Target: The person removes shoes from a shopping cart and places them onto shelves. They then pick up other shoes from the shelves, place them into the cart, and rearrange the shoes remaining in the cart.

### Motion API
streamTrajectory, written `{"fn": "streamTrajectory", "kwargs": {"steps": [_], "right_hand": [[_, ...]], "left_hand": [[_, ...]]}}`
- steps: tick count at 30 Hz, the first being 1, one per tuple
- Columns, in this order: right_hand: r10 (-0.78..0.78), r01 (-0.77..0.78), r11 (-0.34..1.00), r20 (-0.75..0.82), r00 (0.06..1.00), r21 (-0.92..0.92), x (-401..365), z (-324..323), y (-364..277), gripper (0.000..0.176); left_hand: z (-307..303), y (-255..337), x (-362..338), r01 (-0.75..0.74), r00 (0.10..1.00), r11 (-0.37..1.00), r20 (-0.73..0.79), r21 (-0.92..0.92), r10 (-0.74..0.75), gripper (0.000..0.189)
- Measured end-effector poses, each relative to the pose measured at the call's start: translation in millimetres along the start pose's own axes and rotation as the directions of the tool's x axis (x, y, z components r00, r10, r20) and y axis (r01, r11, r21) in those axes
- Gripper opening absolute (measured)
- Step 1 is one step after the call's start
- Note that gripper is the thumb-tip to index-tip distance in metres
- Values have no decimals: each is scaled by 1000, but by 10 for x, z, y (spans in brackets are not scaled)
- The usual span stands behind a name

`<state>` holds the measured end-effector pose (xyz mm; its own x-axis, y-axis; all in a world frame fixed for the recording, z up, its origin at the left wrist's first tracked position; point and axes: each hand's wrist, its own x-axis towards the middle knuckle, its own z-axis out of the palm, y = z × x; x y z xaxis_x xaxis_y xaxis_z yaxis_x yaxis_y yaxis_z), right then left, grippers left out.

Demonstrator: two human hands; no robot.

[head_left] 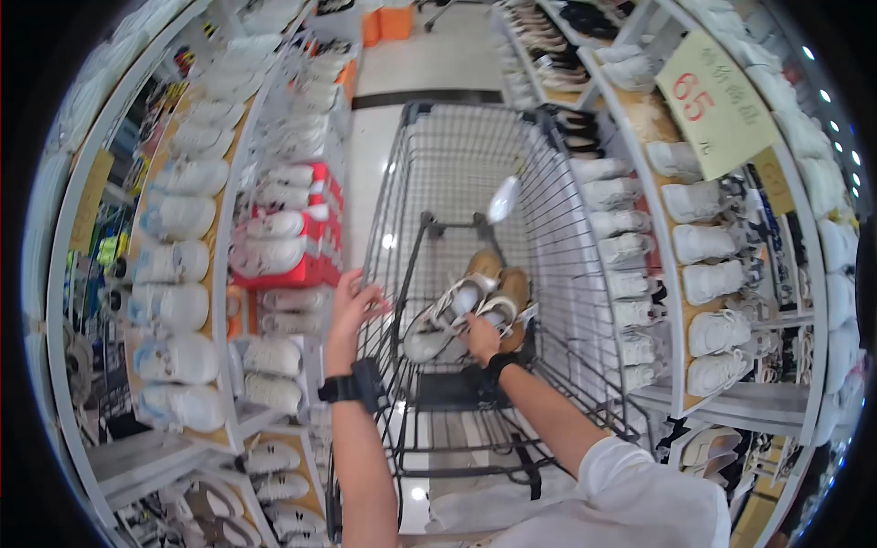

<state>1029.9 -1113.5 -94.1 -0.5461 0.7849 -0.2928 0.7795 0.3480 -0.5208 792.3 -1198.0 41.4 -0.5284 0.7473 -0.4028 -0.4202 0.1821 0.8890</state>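
A wire shopping cart (571, 274) stands in front of me, with several shoes in its bottom. My right hand (481, 338) reaches inside it, fingers bent and closed at the opening of a light grey-and-white sneaker (426, 343); the fingertips are partly hidden. Against that sneaker lie a pair of tan-soled shoes (517, 285) with pale laces. My left hand (354, 306) is at the cart's left rim, fingers apart and holding nothing. Farther in the cart is a blurred white oval item (503, 199) whose kind I cannot make out. Both wrists wear black bands.
Shelves of white shoes (178, 265) run along the left, and more white shoes (708, 242) line the right. Red shoeboxes (320, 247) stick out at the left of the aisle. A yellow price sign (717, 105) marked 65 hangs at right. Orange boxes (388, 23) stand at the far end.
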Motion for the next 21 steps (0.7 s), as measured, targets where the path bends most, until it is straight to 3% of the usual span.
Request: {"fn": "streamTrajectory", "kwargs": {"steps": [2, 3, 4, 6, 8, 9, 11, 15, 21], "right_hand": [[35, -26, 996, -103, 994, 88, 65, 191, 171, 23], [80, -80, 996, -12, 997, 50, 88, 100, 120, 29], [42, -42, 999, 2, 999, 24, 156, 192, 221, 26], [-28, 35, 997, -119, 992, 64, 177, 197, 279, 24], [46, -27, 977, -86, 995, 211, 108, -125, 157, 20], [53, -26, 978, -124, 991, 207, 111, -271, 153, 20], [-100, 125, 989, -257, 961, 84, 109, -521, 142, 22], [-124, 190, 967, -337, 933, 170, -81, -1249, 30, 31], [-51, 249, 917, -528, 848, 312, -746, -2231, -363, 26]], "left_hand": [[-29, -35, -6, -18, 1000, 1000, 3, 9, 18, 43], [-50, -52, -10, 4, 1000, 997, -7, 77, -3, 37], [-50, -55, -18, -2, 1000, 998, -5, 68, 3, 38], [-91, -115, 32, -46, 999, 996, 12, 70, 45, 36], [-117, -130, 78, -14, 1000, 1000, 28, -10, 14, 42], [-67, -57, 21, -38, 999, 998, 40, 46, 36, 37], [-53, -59, 41, -46, 997, 998, 63, 32, 44, 39], [-144, -129, 173, -26, 999, 1000, 45, 9, 25, 44], [-326, -190, 427, -92, 994, 994, 65, 53, 89, 43]]}}
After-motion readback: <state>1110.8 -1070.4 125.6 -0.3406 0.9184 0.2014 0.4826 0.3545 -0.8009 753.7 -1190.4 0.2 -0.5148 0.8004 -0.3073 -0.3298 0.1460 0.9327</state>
